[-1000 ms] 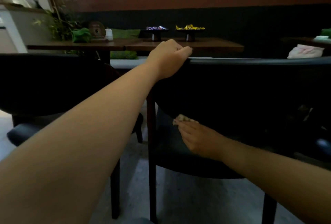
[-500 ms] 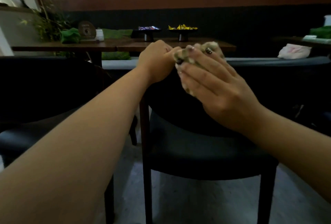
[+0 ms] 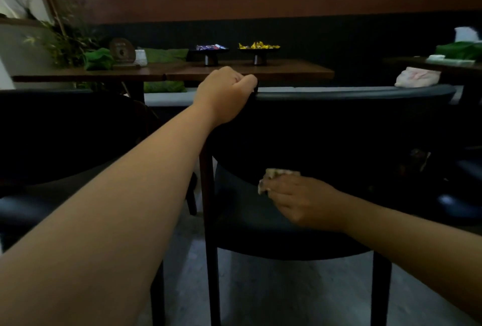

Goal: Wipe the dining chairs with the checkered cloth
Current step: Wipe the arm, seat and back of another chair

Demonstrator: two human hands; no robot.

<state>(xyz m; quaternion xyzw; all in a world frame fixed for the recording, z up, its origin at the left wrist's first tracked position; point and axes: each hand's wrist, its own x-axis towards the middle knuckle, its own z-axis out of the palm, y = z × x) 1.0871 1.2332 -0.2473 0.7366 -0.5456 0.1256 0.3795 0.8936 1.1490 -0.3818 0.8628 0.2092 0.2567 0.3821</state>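
From the head camera, half a second earlier your right hand had been up at the top rail beside your left; it had since dropped to the lower edge of the dining chair backrest, just above the seat. I'd judge that one downward stroke of the backrest was finished, with the rest of this chair and the neighbouring chair left to do. Your right fingers were curled, pressing the bunched checkered cloth against the backrest, arm reaching in low from the right. Your left hand stayed clenched over the rail's left end, arm straight, steadying the chair.
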